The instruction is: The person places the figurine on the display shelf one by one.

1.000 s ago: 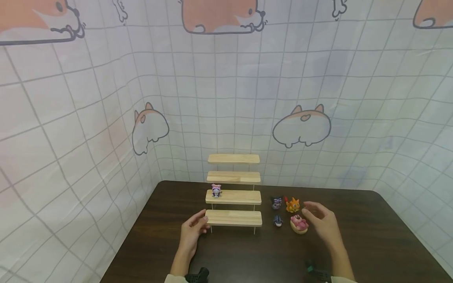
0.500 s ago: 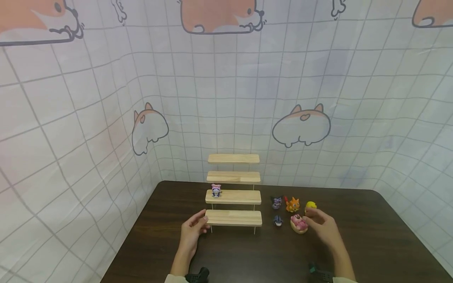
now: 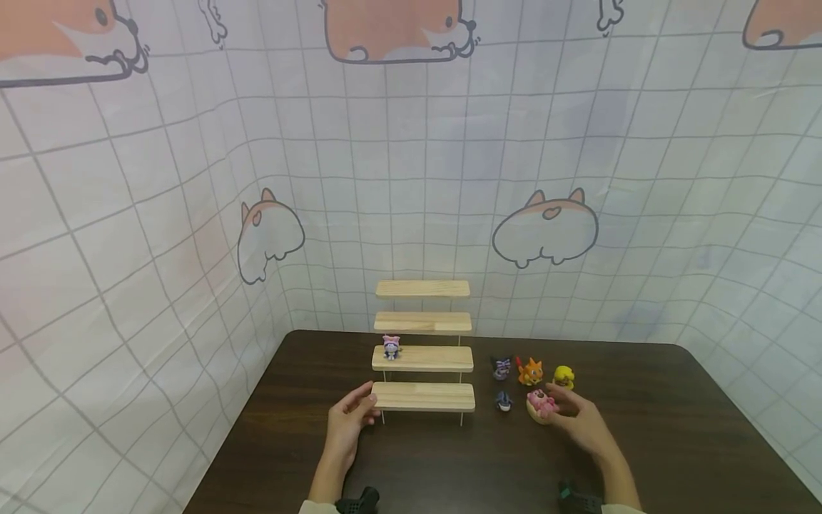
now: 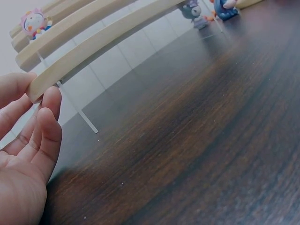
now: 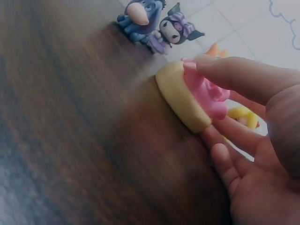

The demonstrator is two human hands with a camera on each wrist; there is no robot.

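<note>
My left hand pinches the left end of the lowest board of a tiered wooden display stand; the left wrist view shows the thumb on top and fingers below. On the second board's left end stands a small figurine with a pink hood. My right hand has thumb and fingers around a pink bear figurine in a tan, bowl-like base. The thumb covers part of its top in the right wrist view. The figurine appears to be still at the table surface.
Left of the bear are a blue donkey figurine and a black-and-purple eared figurine. Behind it stand an orange figurine and a yellow one. The dark wooden table meets a grid-patterned curtain.
My right hand has moved from in front of the yellow figurine, toward me and slightly left, onto the pink bear figurine. The yellow figurine has come into sight. My left hand stays put.
</note>
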